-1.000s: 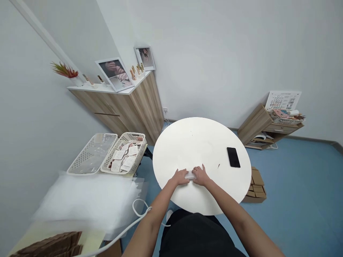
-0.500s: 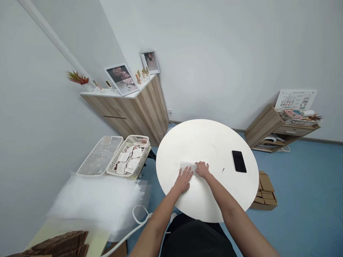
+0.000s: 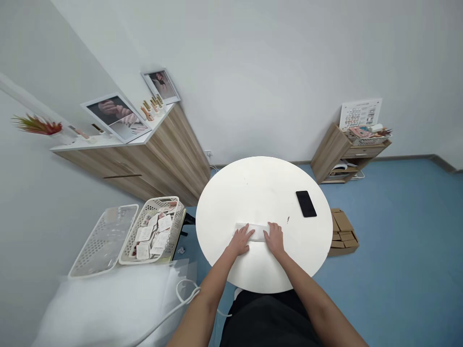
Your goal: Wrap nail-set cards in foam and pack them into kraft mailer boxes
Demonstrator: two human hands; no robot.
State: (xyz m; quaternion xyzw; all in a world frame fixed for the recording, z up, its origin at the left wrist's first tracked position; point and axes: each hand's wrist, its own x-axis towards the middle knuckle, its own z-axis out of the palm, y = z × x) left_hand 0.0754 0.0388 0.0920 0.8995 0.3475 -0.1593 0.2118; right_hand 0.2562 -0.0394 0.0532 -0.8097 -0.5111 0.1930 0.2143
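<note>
A flat, narrow white packet, perhaps a folded translucent sheet [image 3: 257, 233], lies crosswise on the round white table [image 3: 260, 188]. My left hand [image 3: 240, 242] rests on its left part, fingers apart and stretched over it. At the other end, my right hand [image 3: 275, 239] touches the packet with its thumb side, its fingers extended forward on the tabletop. Both palms face down. Whatever may be inside the packet is hidden.
A black phone [image 3: 306, 204] lies on the table's right side. To the left stand a basket of cards [image 3: 123, 255], a basket of clear bags [image 3: 77, 260] and translucent sheets [image 3: 108, 299]. Cardboard boxes [image 3: 343, 248] sit on the floor at right. A white cable [image 3: 162, 318] passes by my left arm.
The view has shifted, and the scene sits differently in it. My right hand has turned so its fingers point forward beside the packet's end. My left hand stays on the left part.
</note>
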